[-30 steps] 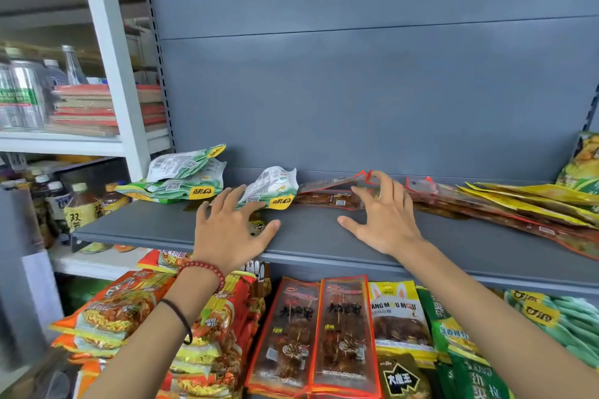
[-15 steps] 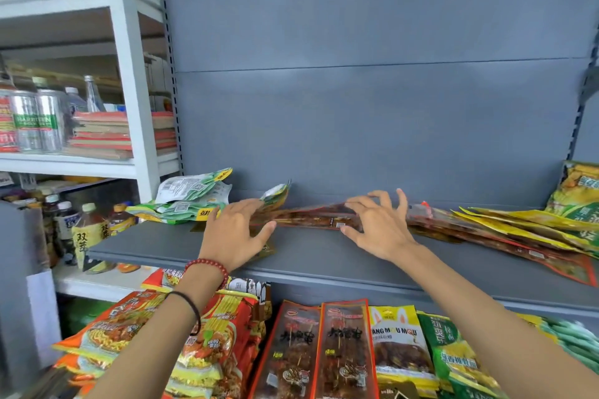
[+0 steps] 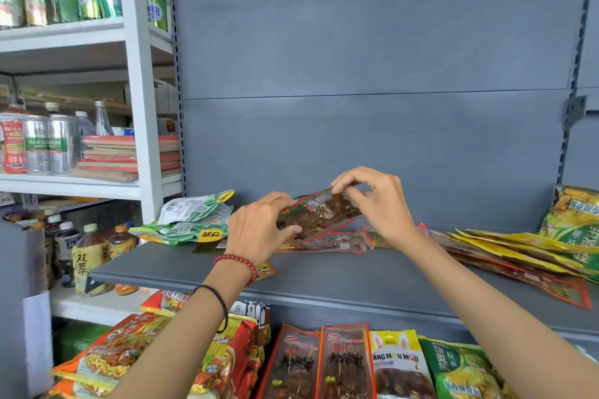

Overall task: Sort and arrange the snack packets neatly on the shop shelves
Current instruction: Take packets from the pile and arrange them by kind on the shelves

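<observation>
Snack packets lie nearest, on the lower shelf: orange noodle packets to the left and red-edged skewer packets side by side in the middle. Above them juts the front lip of the grey shelf, with both forearms reaching over it. Bare grey board runs along the shelf front, below the wrists.

Further in, the left hand grips the lower left end of a brown packet, fingers curled over its top and thumb at its front. The right hand pinches the packet's upper right corner between thumb and forefinger, its other fingers loosely bent. The packet is off the shelf and tilted, right end higher, just above a second red-edged packet lying flat.

Green-and-white packets are heaped at the shelf's left edge, and yellow packets fan out on the right. Behind stands the plain grey back panel.
</observation>
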